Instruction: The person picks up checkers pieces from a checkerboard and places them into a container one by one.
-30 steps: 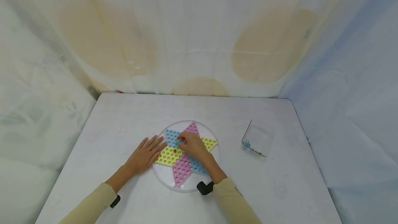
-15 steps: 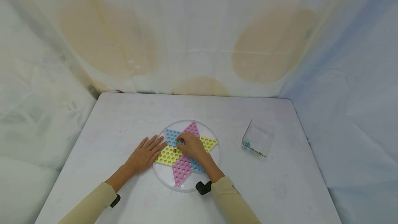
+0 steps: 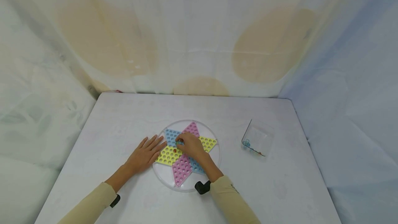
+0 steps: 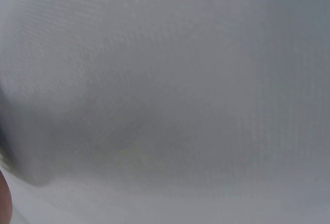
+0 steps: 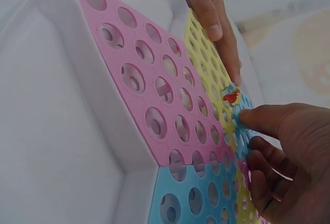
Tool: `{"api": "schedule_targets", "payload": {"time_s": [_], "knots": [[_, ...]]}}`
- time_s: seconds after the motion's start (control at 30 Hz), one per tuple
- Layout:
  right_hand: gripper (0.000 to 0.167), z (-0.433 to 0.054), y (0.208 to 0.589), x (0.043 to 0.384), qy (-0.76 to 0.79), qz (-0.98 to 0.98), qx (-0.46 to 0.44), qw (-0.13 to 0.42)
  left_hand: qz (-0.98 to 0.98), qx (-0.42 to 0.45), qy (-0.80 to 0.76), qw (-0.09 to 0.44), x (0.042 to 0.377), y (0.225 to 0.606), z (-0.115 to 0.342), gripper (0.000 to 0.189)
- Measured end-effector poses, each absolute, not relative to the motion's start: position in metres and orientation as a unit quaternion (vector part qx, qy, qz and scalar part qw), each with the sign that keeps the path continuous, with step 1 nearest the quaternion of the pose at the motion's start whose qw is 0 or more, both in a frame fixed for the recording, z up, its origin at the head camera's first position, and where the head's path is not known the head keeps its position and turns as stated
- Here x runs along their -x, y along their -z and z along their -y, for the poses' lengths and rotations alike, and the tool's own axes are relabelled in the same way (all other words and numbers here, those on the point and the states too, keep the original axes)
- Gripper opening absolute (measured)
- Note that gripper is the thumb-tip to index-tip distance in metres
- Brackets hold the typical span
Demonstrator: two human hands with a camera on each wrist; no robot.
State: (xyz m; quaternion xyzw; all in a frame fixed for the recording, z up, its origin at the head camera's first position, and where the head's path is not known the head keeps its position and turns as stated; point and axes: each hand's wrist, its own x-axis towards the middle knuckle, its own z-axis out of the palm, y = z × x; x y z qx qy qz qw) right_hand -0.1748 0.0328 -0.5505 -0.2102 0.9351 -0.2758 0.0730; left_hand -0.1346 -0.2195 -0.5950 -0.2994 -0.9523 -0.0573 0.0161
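In the head view a round Chinese checkers board [image 3: 181, 175] with a pink, yellow and blue six-pointed star lies on the table. My left hand [image 3: 145, 156] rests spread over its left rim, fingertips by the yellow and blue points. Over the centre, my right hand [image 3: 191, 145] pinches a bluish-green marble [image 3: 178, 143] at the inner end of the blue section. The right wrist view has the thumb against this marble [image 5: 239, 114], the other fingers curled beneath. Close beside it sits a clear marble with red and yellow inside [image 5: 231, 96].
At the right of the table stands a clear square box [image 3: 258, 137] with several marbles [image 3: 246, 143] along its near-left edge. A printed curtain [image 3: 192, 44] hangs behind the table [image 3: 280, 189] and along both sides. The left wrist view is mostly blurred white surface.
My right hand has shifted slightly left and its fingertips have drawn in around the bluish-green marble. My left hand has stayed still.
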Motion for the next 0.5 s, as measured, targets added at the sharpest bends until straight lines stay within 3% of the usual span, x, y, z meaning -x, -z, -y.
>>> {"api": "schedule_targets", "payload": {"time_s": [0.5], "knots": [[0.016, -0.0326, 0.5508, 0.1756, 0.285, -0.932, 0.210, 0.076, 0.955, 0.290, 0.064, -0.010, 0.1354, 0.5949, 0.2194, 0.054]]}}
